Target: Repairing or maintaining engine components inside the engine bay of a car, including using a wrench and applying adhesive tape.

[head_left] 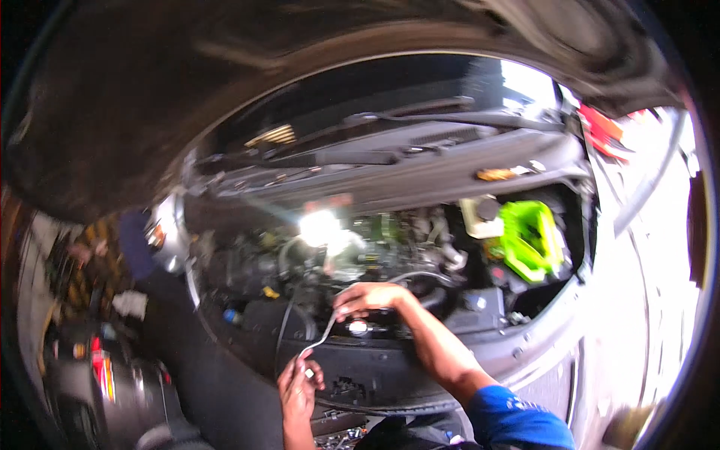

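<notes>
Over the front edge of a car's engine bay (pixel 247 262), my left hand (pixel 300 382) pinches the lower end of a thin, pale, bent tube (pixel 322 339). A small whitish bit (pixel 309 373) shows at those fingers; its kind is unclear. My right hand (pixel 367 298) reaches in from the right, its fingers closed on the tube's upper end. Below that hand sits a round bright cap-like spot (pixel 358 327). Whether the tube is a hose or a metal pipe cannot be made out through the blur.
A glaring work lamp (pixel 320 226) shines among the engine parts. A bright green open container (pixel 532 240) stands at right beside a whitish reservoir (pixel 480 216). The raised hood (pixel 112 90) hangs overhead. An orange-handled tool (pixel 499 174) lies on the cowl. Another vehicle (pixel 112 390) stands at lower left.
</notes>
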The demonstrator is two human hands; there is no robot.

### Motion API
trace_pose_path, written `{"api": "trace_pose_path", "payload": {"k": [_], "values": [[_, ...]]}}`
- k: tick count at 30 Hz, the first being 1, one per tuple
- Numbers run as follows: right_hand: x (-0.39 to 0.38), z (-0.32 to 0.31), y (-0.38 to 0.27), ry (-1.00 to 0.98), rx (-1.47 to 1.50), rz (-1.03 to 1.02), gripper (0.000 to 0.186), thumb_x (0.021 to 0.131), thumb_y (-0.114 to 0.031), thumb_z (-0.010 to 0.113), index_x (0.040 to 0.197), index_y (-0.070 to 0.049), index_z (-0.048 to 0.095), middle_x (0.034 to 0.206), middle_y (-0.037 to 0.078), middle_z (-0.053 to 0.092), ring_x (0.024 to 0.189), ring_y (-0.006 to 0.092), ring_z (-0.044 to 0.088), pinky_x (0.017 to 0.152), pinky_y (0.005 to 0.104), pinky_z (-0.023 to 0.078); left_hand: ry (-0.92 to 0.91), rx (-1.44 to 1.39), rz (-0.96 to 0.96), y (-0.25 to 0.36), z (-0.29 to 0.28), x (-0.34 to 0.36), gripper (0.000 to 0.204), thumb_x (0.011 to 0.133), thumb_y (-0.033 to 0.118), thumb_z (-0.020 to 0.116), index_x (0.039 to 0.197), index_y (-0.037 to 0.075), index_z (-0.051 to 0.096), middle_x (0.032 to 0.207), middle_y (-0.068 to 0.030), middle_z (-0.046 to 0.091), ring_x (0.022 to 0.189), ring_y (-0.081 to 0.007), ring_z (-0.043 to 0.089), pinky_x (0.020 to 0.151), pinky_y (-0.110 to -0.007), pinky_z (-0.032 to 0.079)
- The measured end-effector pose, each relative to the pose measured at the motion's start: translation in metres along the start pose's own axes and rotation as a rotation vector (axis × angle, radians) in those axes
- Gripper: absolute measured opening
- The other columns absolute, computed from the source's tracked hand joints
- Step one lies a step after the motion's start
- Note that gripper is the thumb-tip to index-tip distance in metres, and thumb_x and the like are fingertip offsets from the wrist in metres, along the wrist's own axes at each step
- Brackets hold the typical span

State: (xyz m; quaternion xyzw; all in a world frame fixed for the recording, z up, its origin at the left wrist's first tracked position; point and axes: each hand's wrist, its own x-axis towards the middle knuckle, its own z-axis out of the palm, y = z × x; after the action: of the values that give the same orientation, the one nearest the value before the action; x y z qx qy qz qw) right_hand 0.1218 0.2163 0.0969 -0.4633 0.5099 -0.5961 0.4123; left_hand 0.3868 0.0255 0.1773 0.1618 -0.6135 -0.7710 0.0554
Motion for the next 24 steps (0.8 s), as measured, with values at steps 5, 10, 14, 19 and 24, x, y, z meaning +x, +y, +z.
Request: {"api": "trace_pose_path", "payload": {"k": [5,10,14,19,24], "values": [[-0.022,0.049,-0.004,0.034,-0.095,-0.020,0.028,0.104,-0.031,0.065,0.111,-0.005,0.071,0.100,0.001,0.070,0.093,0.0100,0.061,0.080,0.0282,0.049,0.117,-0.062,-0.089,-0.019,-0.020,-0.020,0.032,0.109,0.027,0.056,0.129,0.003,0.062,0.085,-0.0027,0.058,0.065,-0.0111,0.054,0.051,-0.025,0.042],[-0.093,0.116,-0.004,0.236,-0.166,-0.069,0.024,0.104,-0.022,0.061,0.104,0.001,0.068,0.095,0.007,0.070,0.091,0.0172,0.064,0.086,0.0342,0.050,-0.035,0.016,-0.150,-0.041,-0.007,-0.022,0.029,0.108,0.029,0.057,0.124,0.005,0.064,0.086,-0.0017,0.057,0.064,-0.0091,0.052,0.049,-0.023,0.040],[-0.145,0.154,-0.018,0.460,-0.120,0.012,0.031,0.107,-0.027,0.057,0.106,0.003,0.065,0.097,0.009,0.068,0.095,0.0199,0.065,0.089,0.0365,0.050,-0.086,0.120,-0.122,-0.046,0.024,-0.018,0.028,0.108,0.028,0.059,0.119,0.003,0.066,0.088,-0.0024,0.059,0.066,-0.0073,0.054,0.051,-0.022,0.045],[-0.189,0.179,-0.026,0.754,-0.115,0.067,0.035,0.110,-0.029,0.053,0.107,0.005,0.064,0.097,0.010,0.070,0.093,0.0191,0.066,0.087,0.0354,0.052,-0.261,0.397,-0.054,-0.052,0.054,-0.014,0.028,0.107,0.025,0.060,0.119,0.000,0.066,0.085,-0.0019,0.062,0.068,-0.0063,0.057,0.057,-0.024,0.052],[-0.218,0.198,-0.007,0.927,-0.085,0.047,0.035,0.110,-0.030,0.053,0.107,0.003,0.065,0.094,0.010,0.070,0.090,0.0186,0.065,0.086,0.0356,0.051,-0.450,0.434,-0.095,-0.060,0.064,-0.021,0.031,0.107,0.030,0.061,0.117,0.001,0.067,0.079,-0.0015,0.061,0.065,-0.0078,0.058,0.057,-0.024,0.052]]}}
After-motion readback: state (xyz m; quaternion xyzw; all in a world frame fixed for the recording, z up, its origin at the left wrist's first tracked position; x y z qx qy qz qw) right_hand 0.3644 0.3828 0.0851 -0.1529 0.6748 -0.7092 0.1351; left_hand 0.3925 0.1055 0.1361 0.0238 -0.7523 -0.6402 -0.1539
